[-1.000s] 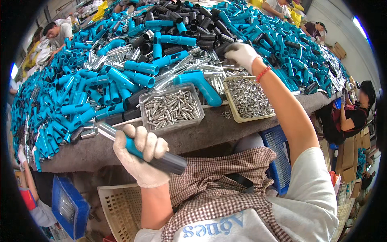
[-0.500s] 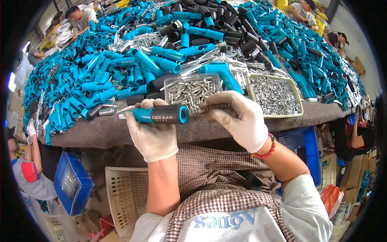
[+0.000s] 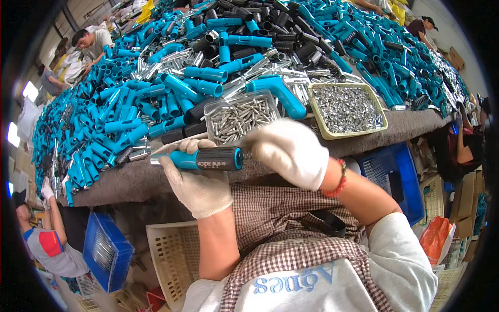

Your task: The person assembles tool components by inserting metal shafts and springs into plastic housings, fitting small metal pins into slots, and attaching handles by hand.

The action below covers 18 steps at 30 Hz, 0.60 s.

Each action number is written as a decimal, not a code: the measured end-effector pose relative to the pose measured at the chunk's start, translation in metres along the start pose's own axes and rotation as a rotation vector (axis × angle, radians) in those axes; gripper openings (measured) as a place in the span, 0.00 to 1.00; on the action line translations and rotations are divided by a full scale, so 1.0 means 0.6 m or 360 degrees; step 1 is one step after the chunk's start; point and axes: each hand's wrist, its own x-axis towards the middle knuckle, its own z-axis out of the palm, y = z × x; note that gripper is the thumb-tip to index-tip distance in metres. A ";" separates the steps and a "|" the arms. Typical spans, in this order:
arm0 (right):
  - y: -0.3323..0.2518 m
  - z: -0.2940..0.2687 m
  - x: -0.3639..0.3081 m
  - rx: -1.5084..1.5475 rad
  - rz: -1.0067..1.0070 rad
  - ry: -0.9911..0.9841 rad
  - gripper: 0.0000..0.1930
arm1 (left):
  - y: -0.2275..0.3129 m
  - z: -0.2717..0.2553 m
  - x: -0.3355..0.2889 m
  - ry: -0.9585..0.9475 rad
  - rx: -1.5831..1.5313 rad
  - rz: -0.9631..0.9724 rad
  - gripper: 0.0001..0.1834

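My left hand (image 3: 200, 190), in a white knit glove, is wrapped round a teal tube-shaped handle with a black sleeve (image 3: 221, 158). The handle lies nearly level, its open end facing right and a metal tip poking out at the left. At that open end my gloved right hand (image 3: 293, 156) is closed, fingers bent and slightly blurred. A short bit of dark coil spring (image 3: 247, 152) shows between its fingers and the handle's mouth. How far the spring reaches inside is hidden.
Beyond my hands stand a clear box (image 3: 208, 119) of metal pins and a cream tray (image 3: 358, 132) of small metal parts. A teal angled handle (image 3: 278, 91) lies between them. Teal tubes (image 3: 182, 86) heap behind. Blue crates (image 3: 122, 262) and co-workers flank the table.
My right hand has moved left toward the handle's mouth, and much less of the spring shows outside. The left hand still holds the handle. The whole view has tilted slightly.
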 end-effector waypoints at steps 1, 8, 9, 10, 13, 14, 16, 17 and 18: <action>0.010 -0.012 0.015 -0.0334 -0.0139 0.0136 0.13 | 0.004 0.003 -0.001 0.0000 0.0007 0.0001 0.14; 0.154 -0.061 0.092 -0.1325 0.0987 -0.0503 0.32 | 0.002 -0.003 -0.015 -0.0043 0.0025 -0.0200 0.15; 0.161 -0.066 0.093 -0.1324 0.0992 -0.0487 0.32 | 0.003 -0.008 -0.016 -0.0061 0.0168 -0.0140 0.16; 0.163 -0.069 0.092 -0.1192 0.0899 -0.0203 0.31 | 0.006 -0.012 -0.018 -0.0067 0.0310 -0.0072 0.17; 0.140 -0.087 0.072 -0.0553 0.0774 0.0385 0.31 | 0.024 -0.017 -0.013 0.0004 0.0104 -0.0077 0.21; 0.103 -0.093 0.064 -0.0219 0.0840 0.0456 0.31 | 0.031 -0.018 -0.013 0.0032 0.0027 -0.0035 0.21; 0.034 -0.088 0.029 0.0050 0.0826 0.0414 0.31 | 0.043 -0.022 -0.005 0.0072 -0.0050 -0.0096 0.21; 0.017 -0.079 0.000 0.0143 0.0816 0.0320 0.31 | 0.046 -0.033 0.001 0.0037 -0.0021 -0.0091 0.21; 0.003 -0.070 -0.026 0.0243 0.0802 0.0218 0.31 | 0.049 -0.040 0.005 0.0006 0.0011 -0.0078 0.21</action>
